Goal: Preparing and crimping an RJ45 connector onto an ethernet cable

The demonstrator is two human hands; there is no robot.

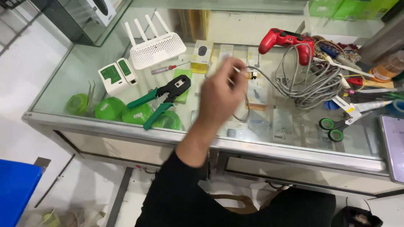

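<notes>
The grey cable end (248, 69) is pinched in the closed fingers of the one visible hand (221, 98), mid-counter left of the grey coil (309, 82); slippage is judged likely, the glass top (84, 71) being cluttered and the hand blurred.

The glass counter (126, 128) bears a crimping tool (162, 100), router (156, 49), cable coil (309, 82), red gamepad (286, 40) and scissors (336, 126).
</notes>
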